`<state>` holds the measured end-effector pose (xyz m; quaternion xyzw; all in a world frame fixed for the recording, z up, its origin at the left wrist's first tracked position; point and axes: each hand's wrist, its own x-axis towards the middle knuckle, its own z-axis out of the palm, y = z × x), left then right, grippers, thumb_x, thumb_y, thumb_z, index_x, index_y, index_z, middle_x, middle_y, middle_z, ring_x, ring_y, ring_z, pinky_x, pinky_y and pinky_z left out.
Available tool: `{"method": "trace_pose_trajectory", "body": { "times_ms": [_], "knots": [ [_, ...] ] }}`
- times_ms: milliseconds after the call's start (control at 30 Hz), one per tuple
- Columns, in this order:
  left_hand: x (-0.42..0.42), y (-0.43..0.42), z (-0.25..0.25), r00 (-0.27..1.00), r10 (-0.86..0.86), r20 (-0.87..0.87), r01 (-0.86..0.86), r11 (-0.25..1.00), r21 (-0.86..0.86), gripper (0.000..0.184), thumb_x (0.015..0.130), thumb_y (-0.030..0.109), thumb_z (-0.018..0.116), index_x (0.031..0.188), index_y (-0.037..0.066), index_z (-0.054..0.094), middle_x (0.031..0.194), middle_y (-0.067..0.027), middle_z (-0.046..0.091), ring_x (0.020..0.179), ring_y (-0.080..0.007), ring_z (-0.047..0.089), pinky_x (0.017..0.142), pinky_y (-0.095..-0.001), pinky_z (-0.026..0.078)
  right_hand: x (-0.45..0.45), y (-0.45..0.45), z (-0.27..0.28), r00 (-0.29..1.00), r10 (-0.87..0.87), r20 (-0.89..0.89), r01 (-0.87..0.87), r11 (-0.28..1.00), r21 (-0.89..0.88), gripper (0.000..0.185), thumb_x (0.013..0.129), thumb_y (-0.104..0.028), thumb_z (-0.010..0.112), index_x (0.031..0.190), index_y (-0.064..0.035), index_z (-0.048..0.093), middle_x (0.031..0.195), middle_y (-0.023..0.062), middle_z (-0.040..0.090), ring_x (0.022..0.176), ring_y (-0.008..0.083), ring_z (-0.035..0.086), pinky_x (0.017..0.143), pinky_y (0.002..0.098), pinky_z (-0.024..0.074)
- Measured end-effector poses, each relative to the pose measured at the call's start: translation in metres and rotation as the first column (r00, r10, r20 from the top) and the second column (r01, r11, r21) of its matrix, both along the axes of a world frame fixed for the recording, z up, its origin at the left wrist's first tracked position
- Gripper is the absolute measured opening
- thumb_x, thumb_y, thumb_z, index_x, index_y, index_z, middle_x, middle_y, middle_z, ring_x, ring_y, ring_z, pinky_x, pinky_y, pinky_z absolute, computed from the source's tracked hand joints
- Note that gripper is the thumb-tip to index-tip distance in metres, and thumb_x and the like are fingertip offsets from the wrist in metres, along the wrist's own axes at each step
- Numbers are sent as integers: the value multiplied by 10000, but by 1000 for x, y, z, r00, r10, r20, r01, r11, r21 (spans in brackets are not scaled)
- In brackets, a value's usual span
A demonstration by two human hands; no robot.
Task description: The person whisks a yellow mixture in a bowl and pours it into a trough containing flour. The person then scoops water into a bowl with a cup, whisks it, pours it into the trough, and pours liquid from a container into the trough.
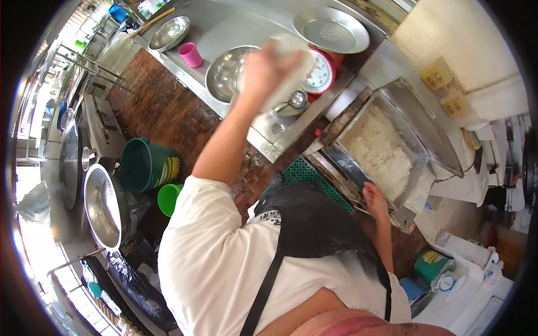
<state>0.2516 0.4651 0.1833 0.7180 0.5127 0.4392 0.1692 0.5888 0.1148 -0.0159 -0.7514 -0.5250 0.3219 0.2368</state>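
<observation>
My left hand [266, 73] is raised over the steel counter, its fingers closed on a whitish object [296, 75] too smeared by motion to identify. Behind it sits a steel mixing bowl [220, 75]. A red dial scale [321, 71] stands just beyond, with a wide metal pan [332, 32] on top. Under the whitish object, a smaller bowl holds a metal ladle or scoop [297, 99]. My right hand [374, 199] hangs by the near edge of an open metal bin [419, 151] of white flour-like powder [381, 148]. Its fingers are loosely bent and nothing shows in them.
A pink cup [190, 55] and another steel bowl [169, 33] stand along the counter [246, 19]. Green buckets [147, 164] and a large steel basin [103, 207] are on the left. A green crate [314, 176] lies beside the bin, whose lid [423, 120] is raised.
</observation>
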Motion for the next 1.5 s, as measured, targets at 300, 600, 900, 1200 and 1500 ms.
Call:
{"method": "trace_pose_trajectory", "body": {
  "times_ms": [300, 600, 900, 1200, 1500],
  "knots": [
    [-211, 213, -89, 832, 531, 158, -549, 829, 106, 517, 787, 470, 749, 834, -37, 658, 796, -271, 665, 767, -430, 646, 733, -465, 504, -43, 40, 28, 999, -40, 25, 41, 998, -42, 303, 928, -117, 641, 1221, -41, 619, 996, 120, 678, 877, 225, 665, 797, 319, 532],
    [-255, 295, -178, 858, 514, 12, -513, 857, -40, 822, 816, 577, 706, 1268, -96, 569, 1253, -266, 610, 1144, -377, 595, 989, -413, 470, -36, -18, 13, 988, -120, 99, 121, 993, -7, 298, 938, -190, 623, 1184, -22, 624, 1008, 162, 655, 909, 308, 652, 822, 369, 534],
    [-215, 278, -195, 671, 735, -96, -741, 670, -47, 575, 904, 507, 609, 997, -59, 639, 856, -217, 681, 778, -372, 663, 740, -485, 538, -12, -83, 22, 953, -269, 135, 284, 954, -101, 313, 930, -200, 625, 1207, -54, 621, 969, 160, 661, 896, 329, 645, 775, 403, 527],
    [270, -96, -69, 533, -466, 706, 846, 289, -448, 421, 973, 351, 578, 1210, 3, 605, 1042, -135, 697, 794, -151, 641, 664, -294, 510, 130, -153, -16, 854, -416, 313, 417, 906, 67, 393, 901, -165, 599, 1276, -50, 576, 1095, 185, 638, 980, 357, 622, 860, 452, 504],
    [508, -137, -102, 519, 29, 854, 793, 356, -494, 317, 1008, 283, 535, 1116, -8, 471, 1016, -202, 640, 800, -299, 669, 678, -401, 578, 305, -123, -98, 790, -298, 535, 359, 933, -10, 703, 935, -256, 558, 1516, -27, 235, 1444, 216, 446, 1318, 392, 435, 1055, 478, 408]
  ]
}}
